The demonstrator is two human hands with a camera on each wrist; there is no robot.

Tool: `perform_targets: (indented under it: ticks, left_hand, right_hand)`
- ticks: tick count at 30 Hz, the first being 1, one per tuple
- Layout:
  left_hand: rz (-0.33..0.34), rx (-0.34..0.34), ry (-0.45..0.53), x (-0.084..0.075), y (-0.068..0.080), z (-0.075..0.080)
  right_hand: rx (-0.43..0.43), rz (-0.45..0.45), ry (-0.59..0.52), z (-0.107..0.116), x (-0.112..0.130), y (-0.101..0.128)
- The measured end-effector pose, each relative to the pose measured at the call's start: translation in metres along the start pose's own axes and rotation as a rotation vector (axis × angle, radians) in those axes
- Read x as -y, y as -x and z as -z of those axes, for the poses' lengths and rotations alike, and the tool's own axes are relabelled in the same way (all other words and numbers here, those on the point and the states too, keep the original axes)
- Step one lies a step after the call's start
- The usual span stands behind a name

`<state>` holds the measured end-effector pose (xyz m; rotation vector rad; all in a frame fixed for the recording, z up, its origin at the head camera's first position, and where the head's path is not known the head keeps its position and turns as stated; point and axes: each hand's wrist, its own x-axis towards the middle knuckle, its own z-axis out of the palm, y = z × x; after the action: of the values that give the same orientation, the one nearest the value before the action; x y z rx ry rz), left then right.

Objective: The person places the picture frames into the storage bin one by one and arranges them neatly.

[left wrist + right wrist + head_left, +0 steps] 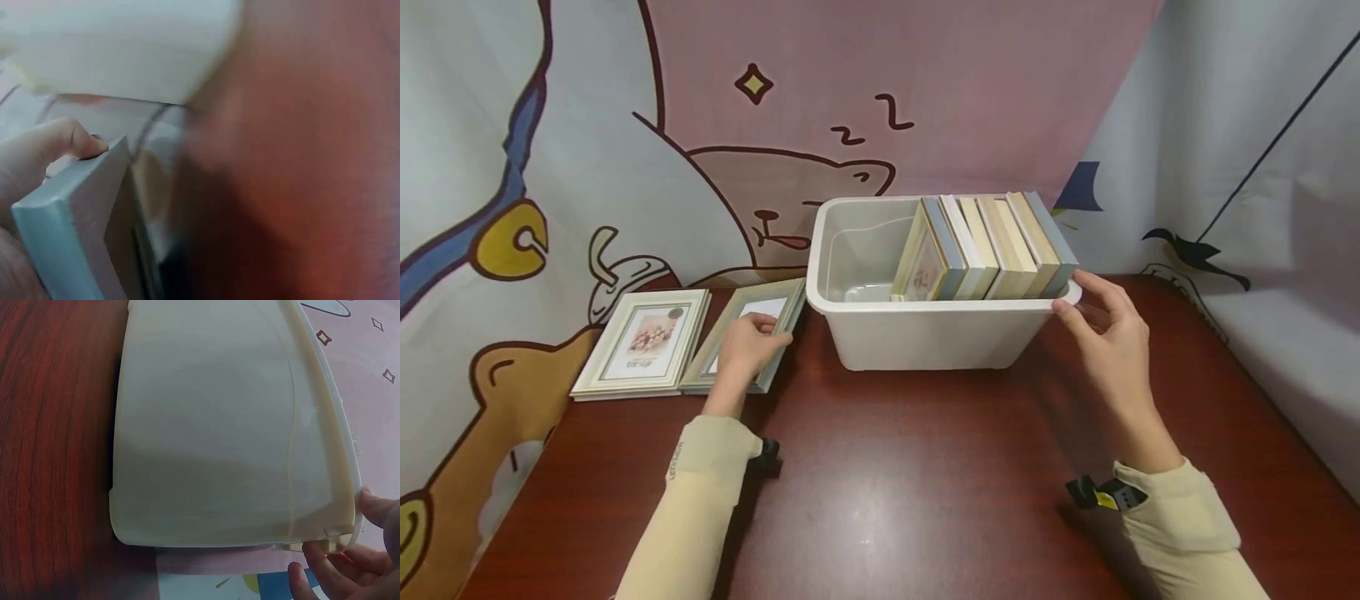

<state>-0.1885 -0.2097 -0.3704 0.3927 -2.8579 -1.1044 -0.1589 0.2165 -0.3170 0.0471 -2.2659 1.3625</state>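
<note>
Staged indoor set: cartoon bear backdrop (790,125) behind a wooden table (910,492).

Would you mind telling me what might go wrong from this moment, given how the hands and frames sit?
1. The left hand grips the grey frame only at one edge; it may slip or scrape the table.
2. The frames in the bin lean left into open space and could topple.
3. The right hand touches only the white bin rim corner, so the bin might slide.
</note>
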Motion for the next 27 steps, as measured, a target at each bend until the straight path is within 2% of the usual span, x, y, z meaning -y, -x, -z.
perform_targets:
  ticks: [4,7,12,16,19,23,25,27]
  left_hand:
    - [-0.002,0.054,0.111,-0.003,-0.001,0.023]
    - [0.034,0.145,0.207,-0.003,-0.002,0.043]
    - [0.141,0.282,0.341,0.0,-0.004,0.073]
    - [0.241,0.38,0.443,0.007,-0.001,0.087]
    - [0.253,0.446,0.594,0.014,0.002,0.092]
    - [0.22,0.539,0.915,0.021,0.007,0.095]
    - [0.206,0.544,1.041,0.021,0.011,0.097]
    - [0.173,0.489,1.121,0.017,0.015,0.1]
  right_hand:
    - [-0.003,-0.002,0.003,0.001,0.0,-0.001]
    - [0.001,-0.002,-0.002,0.001,-0.001,-0.002]
    - [0.0,0.001,0.009,0.001,-0.003,-0.003]
    - [-0.001,-0.001,0.009,0.002,-0.003,-0.002]
    - [0.003,0.001,-0.003,0.002,-0.002,-0.002]
    - [0.008,-0.002,-0.001,0.002,-0.002,-0.002]
    - [0.012,-0.006,0.005,0.002,-0.002,-0.003]
    - [0.015,-0.007,0.008,0.002,-0.002,-0.002]
